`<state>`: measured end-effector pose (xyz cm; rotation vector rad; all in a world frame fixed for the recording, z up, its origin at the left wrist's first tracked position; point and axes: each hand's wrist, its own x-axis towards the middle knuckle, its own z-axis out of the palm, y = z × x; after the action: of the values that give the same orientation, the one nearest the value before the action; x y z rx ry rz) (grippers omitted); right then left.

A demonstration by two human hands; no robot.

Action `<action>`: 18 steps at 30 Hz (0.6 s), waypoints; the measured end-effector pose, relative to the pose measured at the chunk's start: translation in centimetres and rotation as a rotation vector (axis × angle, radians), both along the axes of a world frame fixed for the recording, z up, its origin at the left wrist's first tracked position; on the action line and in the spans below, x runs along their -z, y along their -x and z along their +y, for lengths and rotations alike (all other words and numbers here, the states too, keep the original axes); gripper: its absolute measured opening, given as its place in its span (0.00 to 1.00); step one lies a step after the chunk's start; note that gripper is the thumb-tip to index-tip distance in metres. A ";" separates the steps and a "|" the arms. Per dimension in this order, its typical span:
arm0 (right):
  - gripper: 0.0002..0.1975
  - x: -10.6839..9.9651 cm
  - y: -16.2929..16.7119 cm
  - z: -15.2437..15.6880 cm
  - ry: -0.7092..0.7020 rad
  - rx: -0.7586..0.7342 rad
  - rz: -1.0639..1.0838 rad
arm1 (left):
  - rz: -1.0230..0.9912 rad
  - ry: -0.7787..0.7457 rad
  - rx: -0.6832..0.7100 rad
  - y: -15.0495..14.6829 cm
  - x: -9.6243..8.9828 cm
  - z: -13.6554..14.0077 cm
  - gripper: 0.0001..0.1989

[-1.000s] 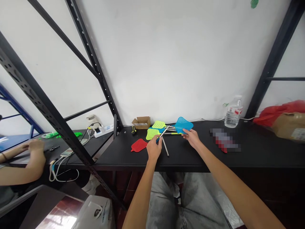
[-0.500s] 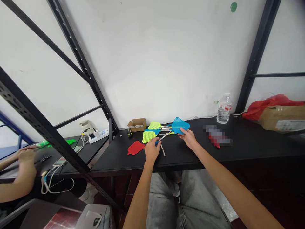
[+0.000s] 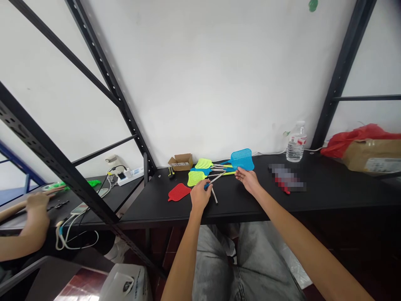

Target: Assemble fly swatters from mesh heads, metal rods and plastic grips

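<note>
Toward the front edge of the black bench (image 3: pixel 257 205), a thin silver metal rod with a blue grip (image 3: pixel 216 178) is clasped in the left hand (image 3: pixel 200 195); it is probably light, stiff and slick, best held by the grip. Farther back, a blue perforated plastic swatter head (image 3: pixel 242 159) is pinched at its near edge by the right hand (image 3: pixel 247 179); it should be light and bendy, its neck giving a surer hold. The bench's back edge is bordered by a white wall (image 3: pixel 213 83).

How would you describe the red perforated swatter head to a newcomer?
On the long black table, find the bare left hand holding a slim silver metal rod. Left of it lies the red perforated swatter head; neighbouring heads are yellow-green or blue.
</note>
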<state>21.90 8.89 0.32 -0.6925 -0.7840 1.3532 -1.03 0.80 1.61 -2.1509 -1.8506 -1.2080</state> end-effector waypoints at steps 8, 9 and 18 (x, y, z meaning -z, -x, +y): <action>0.16 0.2 0.1 0.1 -0.016 -0.027 -0.049 | 0.000 -0.029 0.006 0.1 0.2 0.1 0.08; 0.16 0.3 0.1 0.1 -0.022 -0.030 -0.054 | 0.001 -0.031 0.006 0.1 0.2 0.1 0.08; 0.14 0.4 0.2 0.3 -0.004 -0.026 -0.056 | -0.002 -0.022 0.007 0.0 0.0 0.0 0.11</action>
<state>21.74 9.22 -0.10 -0.7218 -0.8433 1.3598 -1.05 0.77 1.58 -2.1477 -1.8236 -1.2258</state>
